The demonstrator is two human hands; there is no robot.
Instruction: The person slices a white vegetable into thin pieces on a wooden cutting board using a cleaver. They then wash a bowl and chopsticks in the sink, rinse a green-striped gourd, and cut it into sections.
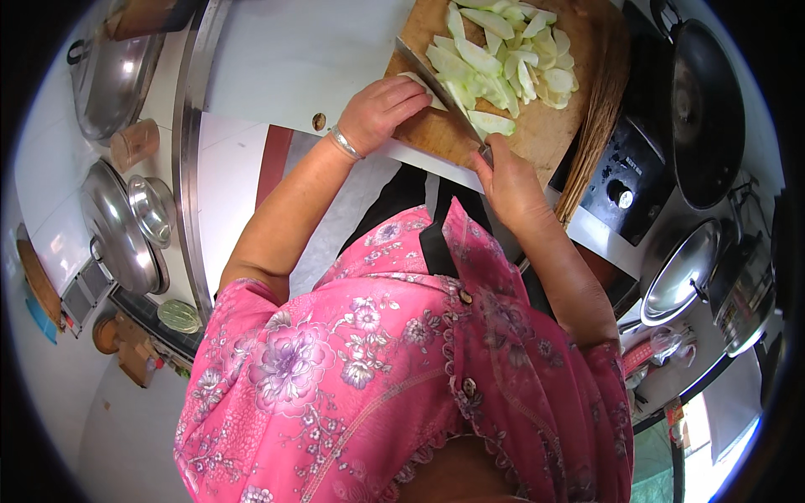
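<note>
My right hand (513, 180) is closed round the handle of a kitchen knife (439, 87), whose blade slants up and left over a wooden cutting board (433, 138). Just left of the blade, my left hand (386, 109), with a silver bangle at the wrist, presses its bent fingers on a pale vegetable piece (416, 78), mostly hidden under them. To the right of the blade lies a loose heap of pale green vegetable slices (503, 63). One slice (491, 123) rests apart from it, close to the knife near my right hand.
Right of the board stand a black stove (625, 180) and a dark wok (708, 113), with a shiny metal pan (683, 272) nearer. On the left counter are a large metal lid (122, 226), a steel bowl (151, 210) and a green striped gourd (179, 316).
</note>
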